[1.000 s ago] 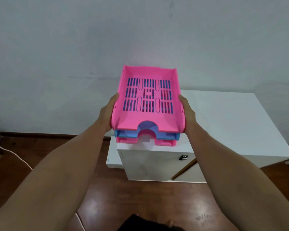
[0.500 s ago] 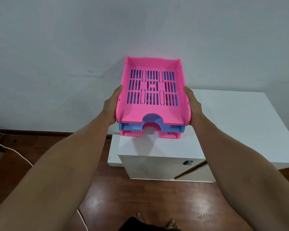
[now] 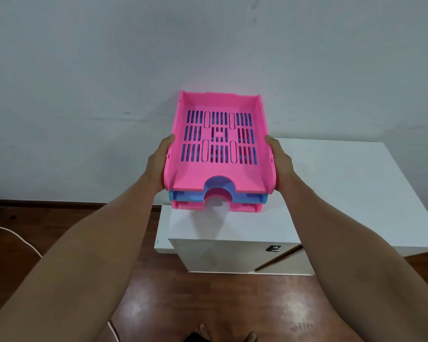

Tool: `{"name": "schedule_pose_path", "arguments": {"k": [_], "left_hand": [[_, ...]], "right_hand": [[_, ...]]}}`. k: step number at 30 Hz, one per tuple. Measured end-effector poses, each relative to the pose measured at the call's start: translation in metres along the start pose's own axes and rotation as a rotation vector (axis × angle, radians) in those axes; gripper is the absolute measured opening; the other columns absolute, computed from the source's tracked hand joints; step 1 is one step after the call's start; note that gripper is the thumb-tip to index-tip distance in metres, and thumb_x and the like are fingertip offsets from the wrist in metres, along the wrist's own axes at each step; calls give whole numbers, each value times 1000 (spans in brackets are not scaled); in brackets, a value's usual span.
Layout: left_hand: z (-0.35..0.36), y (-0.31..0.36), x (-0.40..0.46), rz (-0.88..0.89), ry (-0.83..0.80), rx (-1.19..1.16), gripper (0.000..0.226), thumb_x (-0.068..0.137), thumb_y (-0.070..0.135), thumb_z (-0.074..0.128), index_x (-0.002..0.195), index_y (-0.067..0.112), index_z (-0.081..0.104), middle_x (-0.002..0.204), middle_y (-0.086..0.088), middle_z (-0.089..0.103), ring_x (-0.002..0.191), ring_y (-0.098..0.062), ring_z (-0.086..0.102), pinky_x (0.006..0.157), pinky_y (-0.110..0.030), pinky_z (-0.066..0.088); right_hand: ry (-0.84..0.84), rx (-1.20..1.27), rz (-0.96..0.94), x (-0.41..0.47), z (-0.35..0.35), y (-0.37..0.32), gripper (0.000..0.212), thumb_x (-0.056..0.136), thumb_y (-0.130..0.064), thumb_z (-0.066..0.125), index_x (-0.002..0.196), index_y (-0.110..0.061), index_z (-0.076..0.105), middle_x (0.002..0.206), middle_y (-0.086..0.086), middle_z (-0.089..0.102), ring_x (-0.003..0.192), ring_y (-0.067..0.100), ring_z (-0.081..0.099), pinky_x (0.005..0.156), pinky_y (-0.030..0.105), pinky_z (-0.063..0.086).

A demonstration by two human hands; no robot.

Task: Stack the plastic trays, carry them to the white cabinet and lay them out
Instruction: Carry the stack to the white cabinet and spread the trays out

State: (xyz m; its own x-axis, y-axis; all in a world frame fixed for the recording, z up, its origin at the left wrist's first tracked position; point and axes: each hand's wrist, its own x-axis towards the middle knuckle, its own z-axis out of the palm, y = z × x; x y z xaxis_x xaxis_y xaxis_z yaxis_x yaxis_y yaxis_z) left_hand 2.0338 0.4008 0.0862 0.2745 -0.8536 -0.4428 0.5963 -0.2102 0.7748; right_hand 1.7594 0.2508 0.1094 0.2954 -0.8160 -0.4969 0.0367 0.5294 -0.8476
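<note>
A: What has the person got hold of?

B: A stack of three plastic trays; the top pink tray has a slotted floor, the blue tray sits nested under it, and the bottom pink tray shows only its front edge; all three have a half-round cut-out in the front lip.

A: And the hands?

B: The left hand is pressed flat against the stack's left wall, the right hand against its right wall; each thumb lies along the upper rim, while the other fingers curl under and out of sight; so both hands are closed on the stack, clamping it between them.

A: Where is the stack?

B: Held up in the air, over the near left part of the white cabinet; whether it touches the top I cannot tell; the cabinet stands against the pale wall on a dark wooden floor; a white cable lies on the floor at the left.
</note>
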Motion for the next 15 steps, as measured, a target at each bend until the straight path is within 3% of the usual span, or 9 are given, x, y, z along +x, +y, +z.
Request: {"name": "schedule_pose_path", "arguments": {"k": [4,6,8,10,12,15], "left_hand": [[7,7,-8,2,44,41,73,92,58,55,150,14,46,129,-13,53,117,-35,50,116,-57,34],[12,14,-14,31,134,79,64,92,51,60,142,12,56,118,-11,60,109,-34,58,108,-53,46],[16,23,-20,101,274,148,41,91,41,66,120,12,71,94,-6,71,92,-29,68,86,-44,60],[20,31,-24,175,386,223,22,89,38,71,98,18,74,79,-1,69,76,-23,67,71,-36,59],[23,36,-29,235,436,276,22,86,39,75,93,19,71,83,-2,65,76,-20,63,70,-35,56],[22,35,-33,283,462,319,19,85,31,78,89,14,71,84,-4,65,77,-21,61,73,-37,55]], "right_hand": [[48,-59,-64,-4,1,-8,42,77,-46,78,103,-12,76,86,6,80,71,24,77,63,36,62],[74,-112,-141,-8,2,-15,25,83,-35,76,94,-13,76,76,1,79,70,23,75,61,34,62],[119,-274,-244,-12,3,-22,21,87,-33,74,98,-15,76,86,0,79,81,22,74,76,41,64],[189,-465,-323,-18,5,-29,46,88,-40,71,123,-11,69,117,4,74,100,24,70,94,44,58],[231,-593,-366,-27,8,-33,65,88,-48,67,139,-10,57,135,8,64,113,25,65,100,43,54],[237,-734,-403,-37,12,-29,66,88,-47,64,142,-10,52,134,10,63,117,28,63,99,42,53]]}}
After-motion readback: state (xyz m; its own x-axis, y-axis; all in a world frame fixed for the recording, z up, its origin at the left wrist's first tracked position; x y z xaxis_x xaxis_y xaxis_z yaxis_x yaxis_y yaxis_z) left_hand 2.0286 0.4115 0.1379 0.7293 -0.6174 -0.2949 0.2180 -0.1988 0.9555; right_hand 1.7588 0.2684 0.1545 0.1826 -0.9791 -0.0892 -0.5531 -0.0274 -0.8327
